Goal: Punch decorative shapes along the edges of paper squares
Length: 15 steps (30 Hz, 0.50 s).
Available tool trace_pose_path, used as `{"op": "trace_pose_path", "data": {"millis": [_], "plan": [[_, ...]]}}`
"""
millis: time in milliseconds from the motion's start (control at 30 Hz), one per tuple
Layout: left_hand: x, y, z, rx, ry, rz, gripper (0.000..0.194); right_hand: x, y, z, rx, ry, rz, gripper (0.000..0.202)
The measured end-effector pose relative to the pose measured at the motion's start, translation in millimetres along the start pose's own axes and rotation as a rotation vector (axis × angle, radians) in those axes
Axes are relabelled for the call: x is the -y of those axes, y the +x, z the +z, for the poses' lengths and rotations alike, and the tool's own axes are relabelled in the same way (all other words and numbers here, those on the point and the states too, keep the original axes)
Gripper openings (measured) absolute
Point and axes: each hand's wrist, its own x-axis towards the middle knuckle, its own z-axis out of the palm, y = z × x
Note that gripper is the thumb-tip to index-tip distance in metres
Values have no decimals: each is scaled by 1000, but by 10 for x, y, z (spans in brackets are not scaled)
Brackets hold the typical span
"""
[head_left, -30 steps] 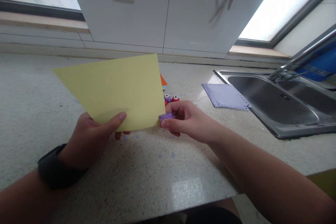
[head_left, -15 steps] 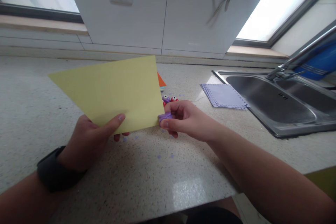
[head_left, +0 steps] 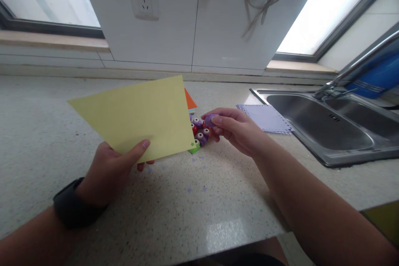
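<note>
A yellow sheet of paper [head_left: 134,120] is pinched at its lower edge by my left hand [head_left: 115,166], thumb on top. A small green flower-shaped mark [head_left: 192,144] shows at the sheet's lower right corner. Just right of the sheet, my right hand [head_left: 232,126] grips a small purple punch [head_left: 212,120] between thumb and fingers. Several small purple, red and green punches with round eye-like tops [head_left: 200,136] lie on the counter between the sheet and my right hand. Part of this group is hidden behind the paper.
Behind the sheet, orange paper [head_left: 190,100] tops a stack. Lilac sheets with punched edges [head_left: 264,117] lie beside the steel sink [head_left: 318,122], overlapping its rim. Purple paper bits [head_left: 189,190] are scattered on the speckled counter [head_left: 162,212]. A faucet [head_left: 327,89] stands behind the sink.
My right hand has moved right and up with the purple punch, off the sheet's corner. The green mark and more of the small punches now show.
</note>
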Motion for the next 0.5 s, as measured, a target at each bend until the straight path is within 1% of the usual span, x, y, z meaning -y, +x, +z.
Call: {"op": "trace_pose_path", "data": {"millis": [67,133,233,300,400,500], "plan": [[17,-1,-12,20,1,9,25,-13,46,-61,-133,16,-24,25],[31,3,-17,31,10,8,23,-53,102,-130,-221,-18,-48,25],[52,16,-21,43,-2,-5,23,-135,181,-220,-313,-164,-59,27],[68,27,-24,57,-13,-14,22,-185,221,-255,-374,-282,-22,28],[86,39,-24,76,-21,-18,21,-252,261,-282,-424,-431,88,33],[93,41,-20,78,-37,-20,21,-326,293,-318,-415,-545,162,41]]}}
